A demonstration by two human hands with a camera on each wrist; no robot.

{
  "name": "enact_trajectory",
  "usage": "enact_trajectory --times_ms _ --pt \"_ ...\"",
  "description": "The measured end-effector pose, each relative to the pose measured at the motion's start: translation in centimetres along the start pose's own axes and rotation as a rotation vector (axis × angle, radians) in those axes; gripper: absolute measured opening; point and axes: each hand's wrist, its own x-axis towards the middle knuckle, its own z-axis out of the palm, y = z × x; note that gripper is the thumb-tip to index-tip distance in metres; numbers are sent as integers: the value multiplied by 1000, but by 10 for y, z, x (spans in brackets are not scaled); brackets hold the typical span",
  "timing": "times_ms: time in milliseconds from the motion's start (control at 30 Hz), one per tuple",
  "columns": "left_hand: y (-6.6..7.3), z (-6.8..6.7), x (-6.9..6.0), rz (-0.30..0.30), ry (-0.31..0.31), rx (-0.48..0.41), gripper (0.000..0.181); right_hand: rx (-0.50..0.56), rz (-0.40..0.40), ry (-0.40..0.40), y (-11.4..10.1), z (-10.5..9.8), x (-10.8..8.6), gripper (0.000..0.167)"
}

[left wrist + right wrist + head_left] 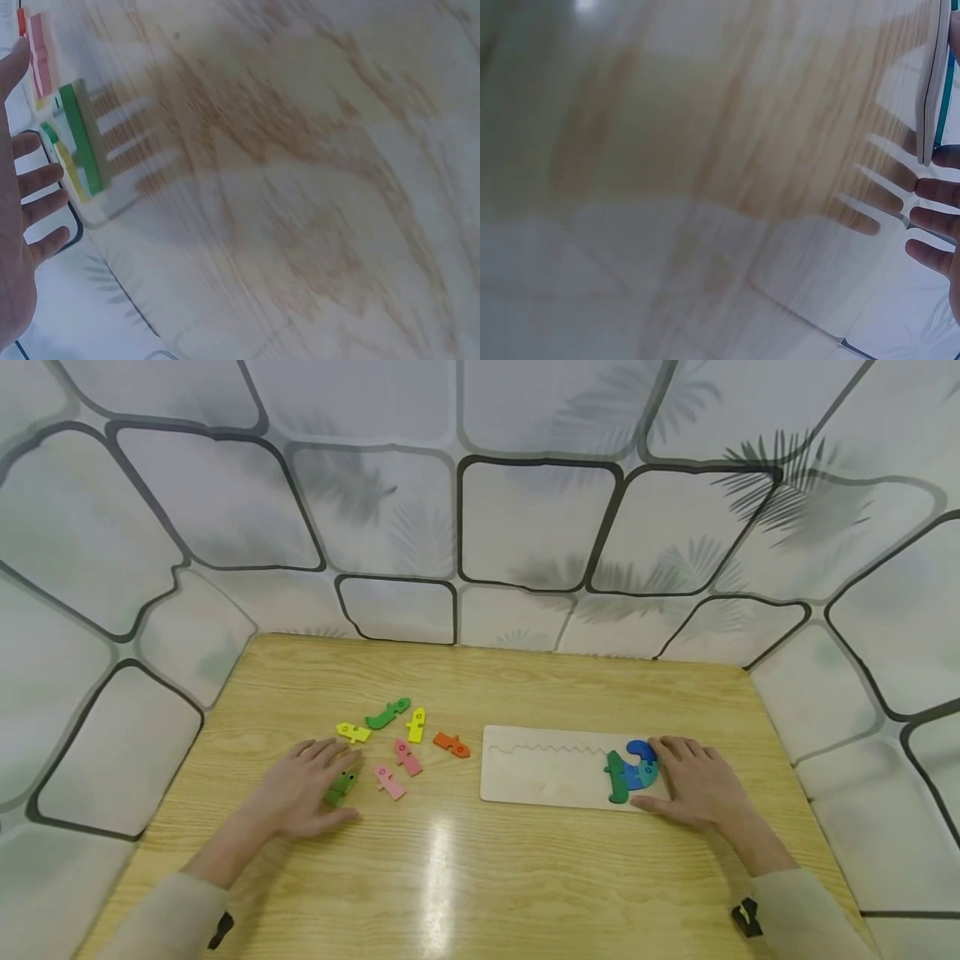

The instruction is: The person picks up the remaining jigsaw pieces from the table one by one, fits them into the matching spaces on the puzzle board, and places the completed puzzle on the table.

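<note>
Wooden table (540, 885): both my hands are lying with fingers released and straight.
The pale puzzle board (540, 781) is lying right of centre; my right hand (697, 781) is resting at its right end, contact uncertain. My left hand (303, 787) is partly covering a green piece with eyes (342, 787). On the board, a dark green piece (617, 778) is sitting beside blue pieces (636, 775). Between left hand and board, a curved green piece (387, 715), two pink pieces (407, 757), two yellow pieces (416, 725) and an orange piece (452, 745) are lying loose.
</note>
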Motion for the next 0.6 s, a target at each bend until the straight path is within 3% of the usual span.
enact_trajectory --times_ms 333,600 --pt "-11 5 -9 -7 15 27 78 9 20 -35 0 -1 0 110" --pt "-13 7 -13 -7 15 27 72 16 9 -8 0 1 0 108"
